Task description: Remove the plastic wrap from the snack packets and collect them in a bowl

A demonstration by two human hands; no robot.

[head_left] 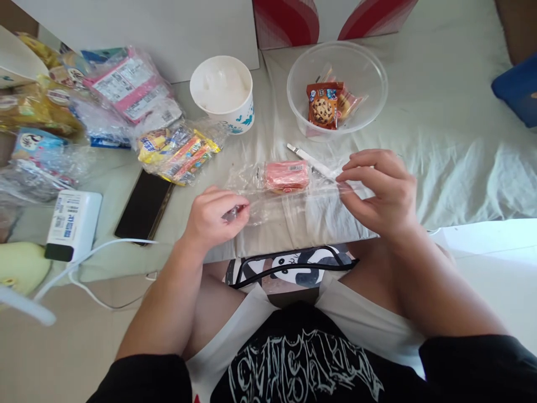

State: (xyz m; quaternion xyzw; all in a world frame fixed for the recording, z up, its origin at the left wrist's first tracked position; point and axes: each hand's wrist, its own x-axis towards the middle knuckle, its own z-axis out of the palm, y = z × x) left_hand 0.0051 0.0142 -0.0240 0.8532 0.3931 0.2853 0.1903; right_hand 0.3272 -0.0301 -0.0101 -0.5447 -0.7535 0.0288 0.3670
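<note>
A pink snack packet with a barcode lies on the cloth inside a clear plastic bag. My left hand is curled closed on the crumpled left side of that bag. On the right, my right hand pinches the bag's other end between thumb and fingertips. A slim white utility knife lies slantwise just behind the packet, its right part close to my right fingertips. Both hands are apart, with the packet between them.
Behind stand a clear plastic bowl holding several snack packets and a white paper tub. To the left lie wrapped snacks, a pink parcel, a dark phone and a white device with a cable.
</note>
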